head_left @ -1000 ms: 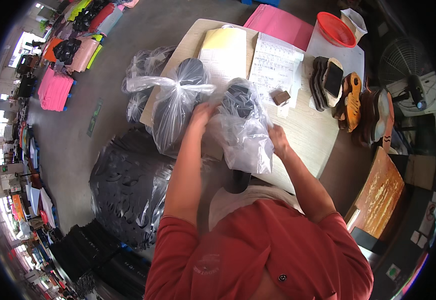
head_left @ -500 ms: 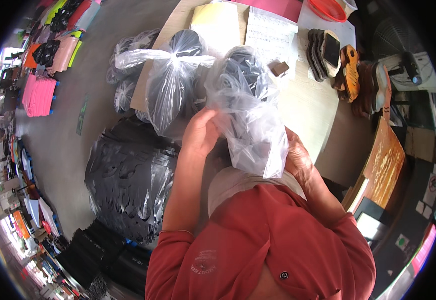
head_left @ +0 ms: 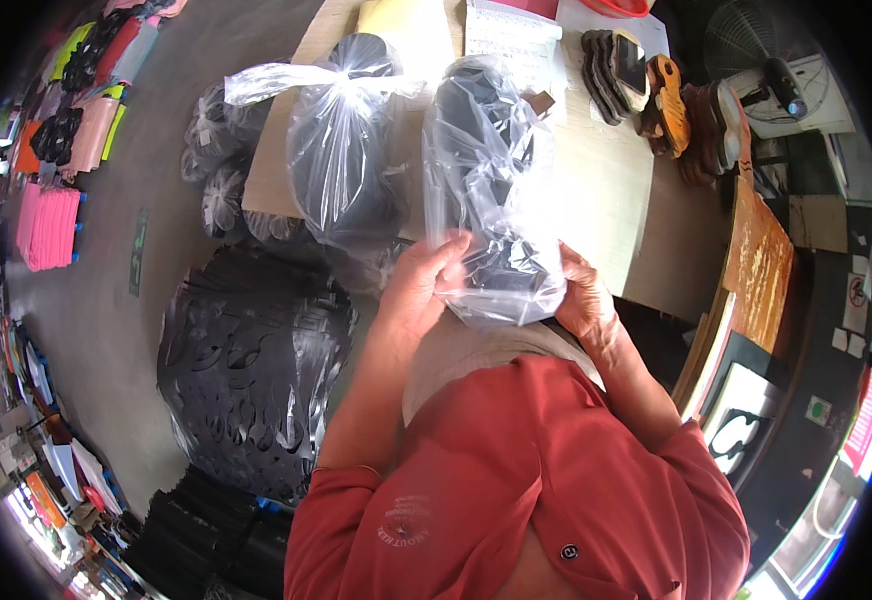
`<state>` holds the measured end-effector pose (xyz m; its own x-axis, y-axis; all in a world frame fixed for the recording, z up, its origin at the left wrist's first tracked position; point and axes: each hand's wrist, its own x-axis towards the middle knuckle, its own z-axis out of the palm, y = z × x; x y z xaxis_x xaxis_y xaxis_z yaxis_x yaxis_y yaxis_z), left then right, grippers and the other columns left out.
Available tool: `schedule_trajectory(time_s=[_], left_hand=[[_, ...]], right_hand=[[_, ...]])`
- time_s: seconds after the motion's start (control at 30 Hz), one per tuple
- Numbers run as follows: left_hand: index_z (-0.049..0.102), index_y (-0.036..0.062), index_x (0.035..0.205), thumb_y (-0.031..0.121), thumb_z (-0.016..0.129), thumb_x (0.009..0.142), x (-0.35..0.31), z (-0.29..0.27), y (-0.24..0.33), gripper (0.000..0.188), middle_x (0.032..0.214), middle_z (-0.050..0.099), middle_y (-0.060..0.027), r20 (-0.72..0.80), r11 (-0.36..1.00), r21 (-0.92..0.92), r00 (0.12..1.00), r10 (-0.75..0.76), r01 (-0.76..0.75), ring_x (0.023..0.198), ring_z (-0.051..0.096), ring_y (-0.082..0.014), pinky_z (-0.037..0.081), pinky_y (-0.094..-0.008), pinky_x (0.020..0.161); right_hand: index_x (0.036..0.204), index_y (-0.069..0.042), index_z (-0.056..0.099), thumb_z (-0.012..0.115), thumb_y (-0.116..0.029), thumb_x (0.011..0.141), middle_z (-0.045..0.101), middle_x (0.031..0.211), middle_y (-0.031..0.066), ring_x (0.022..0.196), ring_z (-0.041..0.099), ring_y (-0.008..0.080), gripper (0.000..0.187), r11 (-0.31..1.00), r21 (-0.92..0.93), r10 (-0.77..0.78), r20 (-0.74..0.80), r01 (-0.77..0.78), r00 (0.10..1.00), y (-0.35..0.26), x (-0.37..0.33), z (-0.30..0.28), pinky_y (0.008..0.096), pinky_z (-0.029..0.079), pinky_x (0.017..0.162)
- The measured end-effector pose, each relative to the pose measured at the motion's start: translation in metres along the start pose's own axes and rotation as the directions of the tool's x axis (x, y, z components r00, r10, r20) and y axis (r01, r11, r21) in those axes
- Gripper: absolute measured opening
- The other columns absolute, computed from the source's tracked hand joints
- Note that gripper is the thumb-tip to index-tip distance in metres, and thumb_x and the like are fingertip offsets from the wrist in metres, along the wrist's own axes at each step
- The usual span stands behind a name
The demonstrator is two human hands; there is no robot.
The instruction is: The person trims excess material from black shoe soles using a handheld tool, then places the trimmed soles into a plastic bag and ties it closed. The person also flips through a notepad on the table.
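A clear plastic bag with dark, flat pieces inside lies at the table's near edge, its open-looking end toward me. My left hand pinches the bag's near left corner between bent fingers and thumb. At the near right side, my right hand is closed on the plastic edge; some of its fingers are hidden behind the bag. Just left of it stands another filled clear bag, its top gathered and tied, with dark contents showing through.
More bagged dark bundles sit at the table's left side. A phone rests on stacked soles, near orange sole-shaped pieces. Black cut-out sheets are piled on the left floor. A fan stands far right.
The bag has been drawn out flatter and smoother, its crumpled near part now tauter. My left hand has come nearer to me along its edge; the right still holds the other side.
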<state>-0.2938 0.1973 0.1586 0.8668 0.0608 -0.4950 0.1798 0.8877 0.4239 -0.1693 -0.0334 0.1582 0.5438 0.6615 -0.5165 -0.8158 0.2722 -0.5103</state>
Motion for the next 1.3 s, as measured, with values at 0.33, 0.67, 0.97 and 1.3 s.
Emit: schedule_trajectory(time_s=[0.33,0.67,0.97,1.3], left_hand=[[0.066,0.0000,0.117,0.002,0.060,0.097,0.026,-0.094,-0.073,0.021,0.112,0.069,-0.0102,-0.068,0.972,0.207,0.989,0.129,-0.112,0.102,0.067,-0.0229,0.057,-0.0413,0.091],[0.066,0.0006,0.110,0.017,0.060,0.096,0.103,-0.138,-0.107,0.023,0.088,0.067,-0.0244,-0.171,0.359,0.931,0.784,0.596,-0.069,0.086,0.071,-0.0331,0.053,-0.0466,0.079],[0.047,-0.0056,0.152,0.021,0.057,0.105,0.098,-0.077,-0.039,0.055,0.145,0.060,-0.0212,-0.211,0.598,0.734,0.729,0.651,-0.321,0.134,0.059,-0.0310,0.044,-0.0391,0.114],[0.071,-0.0019,0.099,0.024,0.070,0.099,0.197,-0.058,0.025,0.026,0.087,0.074,-0.0073,-0.148,0.389,0.886,0.641,0.753,-0.252,0.079,0.066,-0.0153,0.052,-0.0310,0.073]], right_hand=[[0.145,-0.001,0.054,0.082,-0.022,0.087,0.067,0.136,0.0092,0.126,0.064,0.0236,0.067,0.954,-0.298,0.073,0.134,-0.030,0.988,0.021,0.021,-0.064,0.0425,0.050,0.110],[0.121,-0.003,0.071,0.055,-0.010,0.102,0.074,0.115,0.0095,0.105,0.070,0.0234,0.025,0.995,0.008,-0.097,-0.017,0.097,0.995,0.097,0.116,-0.156,0.0379,0.056,0.094],[0.143,0.003,0.057,0.051,-0.027,0.109,0.065,0.137,0.0178,0.121,0.065,0.0258,0.046,0.687,-0.658,-0.389,0.025,0.308,0.921,0.026,0.123,-0.129,0.0390,0.052,0.105],[0.136,-0.003,0.060,0.056,-0.039,0.107,0.069,0.126,0.0097,0.111,0.066,0.0189,0.046,0.864,-0.442,-0.251,0.034,0.240,0.967,-0.002,0.242,-0.121,0.0338,0.054,0.093]])
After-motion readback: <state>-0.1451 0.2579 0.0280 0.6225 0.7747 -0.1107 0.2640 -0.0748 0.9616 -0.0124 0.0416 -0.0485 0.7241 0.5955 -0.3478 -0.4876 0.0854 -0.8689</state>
